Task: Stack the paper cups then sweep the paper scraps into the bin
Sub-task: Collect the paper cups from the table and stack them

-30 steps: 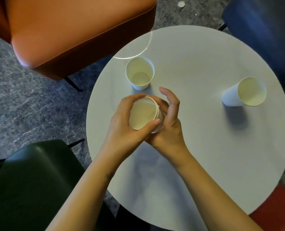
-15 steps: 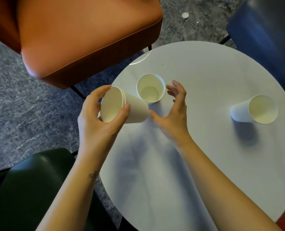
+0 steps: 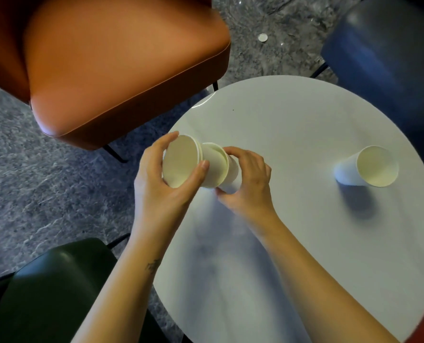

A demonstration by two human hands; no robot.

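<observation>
**Two hands, cup going into cup at the table's left edge**

The left hand point(image 3: 165, 184) is clamped on a nested stack of paper cups point(image 3: 181, 161), thumb on the near side of the rim and fingers curled over the far side, with the open mouth turned toward the camera and tilted to the left. The rims at its mouth show more than one cup, though how many cannot be told. The right hand point(image 3: 247, 179) is closed round a single paper cup point(image 3: 227, 169), fingers over its far side and thumb beneath, holding it on its side. The base of the stack sits inside this cup's mouth, so the two are touching and partly nested. Both are held off the surface, over the left edge of the round white table point(image 3: 292, 243), and the hands lie just beside each other.

Well apart, on the right of the table, a third paper cup point(image 3: 369, 167) lies on its side with its mouth facing the near right.

Round the table stand an orange chair point(image 3: 107, 65) at the far left, a dark green chair point(image 3: 52, 293) at the near left and a blue chair point(image 3: 384, 45) at the far right. A small white scrap point(image 3: 262, 37) lies on the grey floor point(image 3: 45, 189) between the orange and blue chairs
</observation>
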